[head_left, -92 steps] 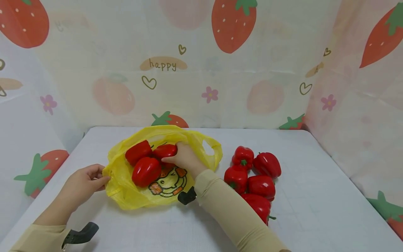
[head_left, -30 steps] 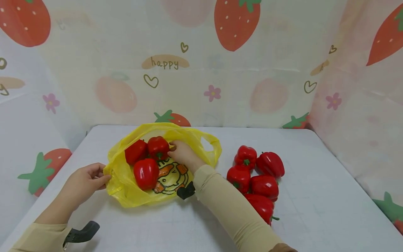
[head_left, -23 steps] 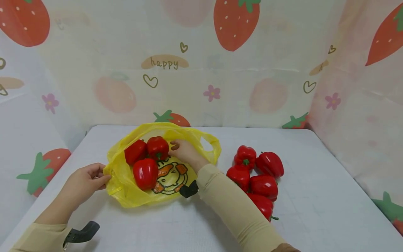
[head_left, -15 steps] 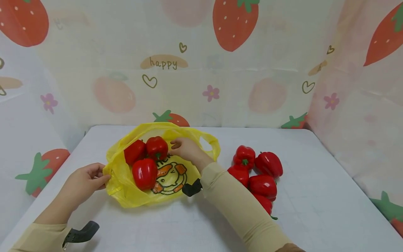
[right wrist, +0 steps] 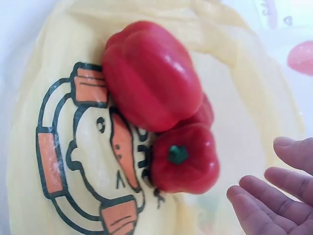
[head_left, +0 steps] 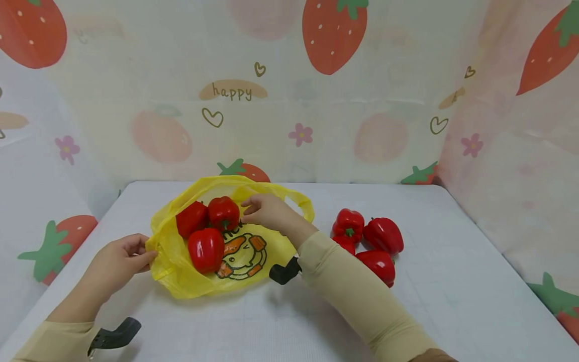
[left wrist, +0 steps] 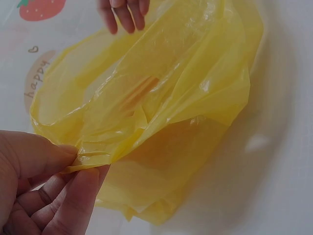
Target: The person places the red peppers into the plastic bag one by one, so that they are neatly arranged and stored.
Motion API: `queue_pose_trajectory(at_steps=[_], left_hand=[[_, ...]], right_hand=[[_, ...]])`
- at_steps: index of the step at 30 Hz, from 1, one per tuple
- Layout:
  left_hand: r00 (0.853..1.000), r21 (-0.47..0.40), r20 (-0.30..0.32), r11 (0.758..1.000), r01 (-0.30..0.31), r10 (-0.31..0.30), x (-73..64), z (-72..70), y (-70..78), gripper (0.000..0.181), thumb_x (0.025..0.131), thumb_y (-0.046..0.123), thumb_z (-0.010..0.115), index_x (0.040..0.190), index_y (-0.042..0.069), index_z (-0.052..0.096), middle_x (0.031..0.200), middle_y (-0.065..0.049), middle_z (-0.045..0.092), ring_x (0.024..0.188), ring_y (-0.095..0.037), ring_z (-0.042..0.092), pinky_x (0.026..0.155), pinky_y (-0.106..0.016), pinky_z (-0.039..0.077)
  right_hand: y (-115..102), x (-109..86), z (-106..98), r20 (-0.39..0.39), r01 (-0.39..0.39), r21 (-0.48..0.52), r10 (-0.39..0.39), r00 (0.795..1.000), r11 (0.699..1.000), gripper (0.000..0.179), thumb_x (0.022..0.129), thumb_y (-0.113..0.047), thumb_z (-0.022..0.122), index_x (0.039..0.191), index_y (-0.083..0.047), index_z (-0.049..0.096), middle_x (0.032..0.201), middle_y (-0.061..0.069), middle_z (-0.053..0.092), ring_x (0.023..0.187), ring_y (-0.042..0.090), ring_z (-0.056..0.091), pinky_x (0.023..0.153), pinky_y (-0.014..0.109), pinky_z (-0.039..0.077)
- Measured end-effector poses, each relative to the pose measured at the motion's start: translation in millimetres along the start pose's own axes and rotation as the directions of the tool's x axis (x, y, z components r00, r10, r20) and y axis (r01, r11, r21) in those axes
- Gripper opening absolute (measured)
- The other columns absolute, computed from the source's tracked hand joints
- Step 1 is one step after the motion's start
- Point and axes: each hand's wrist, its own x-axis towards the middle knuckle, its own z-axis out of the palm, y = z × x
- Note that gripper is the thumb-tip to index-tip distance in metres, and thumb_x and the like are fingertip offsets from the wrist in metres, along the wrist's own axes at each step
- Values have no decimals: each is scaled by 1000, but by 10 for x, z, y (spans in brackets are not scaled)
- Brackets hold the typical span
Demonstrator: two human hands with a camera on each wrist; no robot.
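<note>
A yellow plastic bag point(head_left: 280, 241) with a cartoon print lies on its side, mouth spread towards me. Inside it three red bell peppers are bunched at the left: one in front point(head_left: 206, 250), one behind at the left point(head_left: 192, 219), and one with its green stem facing out point(head_left: 223, 213). My left hand point(head_left: 122, 259) pinches the bag's left edge between thumb and fingers, seen close in the left wrist view. My right hand point(head_left: 269, 213) hovers over the bag's opening with loosely spread fingers, just right of the stem-out pepper, apart from it and holding nothing point(right wrist: 279, 196).
Several more red bell peppers point(head_left: 383, 235) sit in a cluster on the white table point(head_left: 452, 281), right of the bag. My right forearm point(head_left: 362, 296) crosses in front of part of that cluster. A strawberry-printed cloth point(head_left: 334, 110) stands behind the table.
The right hand has let go of a pepper in the bag, which now stands stem-out beside the others. That hand has drawn back to the right, its arm covering more of the cluster.
</note>
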Motion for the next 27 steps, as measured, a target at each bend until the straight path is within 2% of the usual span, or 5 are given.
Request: queue_pose_trajectory(at_steps=[6,14,27], left_hand=[[1000,8,-9,1000,-3,3,8,9,0,39,88,34,59,111,2,54,94,-9,58,81,-18,62,74,-34,55],[1000,6,1,1000,7,-7,24,12,-22,39,89,33,59,112,2,54,94,-9,59,81,-18,62,74,-35,55],[1000,4,-1,1000,3,-3,27,37,-10,38,89,32,59,112,2,54,95,-9,59,81,-17,62,75,-36,54]], right_hand=[[-80,-153,-160,10,45,-52,-44,999,998,37,82,-27,68,117,-19,59,101,-5,65,93,12,59,83,30,48],[-116,-333,-423,11,88,18,-88,996,996,37,84,-20,67,119,-16,58,103,-2,64,96,13,60,89,32,47],[23,-593,-756,-13,56,9,-56,998,998,36,84,-21,67,118,-17,58,101,-4,65,96,12,59,87,31,49]])
